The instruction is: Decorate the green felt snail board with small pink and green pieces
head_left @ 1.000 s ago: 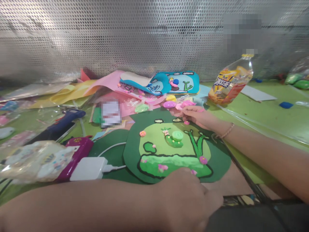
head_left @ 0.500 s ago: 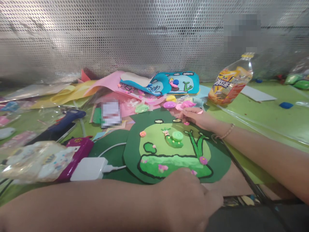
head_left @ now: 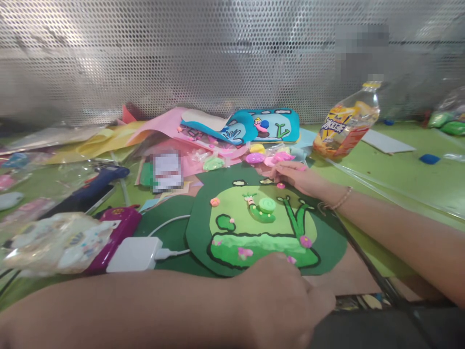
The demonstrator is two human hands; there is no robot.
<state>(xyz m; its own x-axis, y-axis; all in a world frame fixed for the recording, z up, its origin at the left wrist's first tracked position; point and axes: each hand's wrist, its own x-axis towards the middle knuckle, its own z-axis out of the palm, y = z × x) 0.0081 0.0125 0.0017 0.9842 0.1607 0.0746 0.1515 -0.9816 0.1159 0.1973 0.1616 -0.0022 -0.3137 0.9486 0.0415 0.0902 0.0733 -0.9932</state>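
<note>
A dark green paper picture (head_left: 327, 257) with a lighter middle lies before me. It bears a clay snail (head_left: 267, 208), a green clay plant (head_left: 297, 220) and pink clay flowers. My right hand (head_left: 294, 177) is closed at the picture's upper edge, pinching a thin pink tool (head_left: 301, 167) that shows only in part. Just beneath those fingertips sits a small pink clay dot (head_left: 281, 185). My left hand (head_left: 281, 295) is curled at the picture's lower edge. Its fingertips are turned away, so whatever they grip is hidden.
Packets of coloured clay (head_left: 255, 158) lie behind the picture. A drink bottle (head_left: 347, 126) leans at the back right. To the left are a white charger (head_left: 134, 253) with a cable, a purple case (head_left: 119, 225) and a blue-handled tool (head_left: 105, 177). A perforated metal panel (head_left: 218, 58) closes off the back.
My right hand has shifted very slightly, and the pink dot under its fingertips shows more fully. My left hand and the picture stay in place.
</note>
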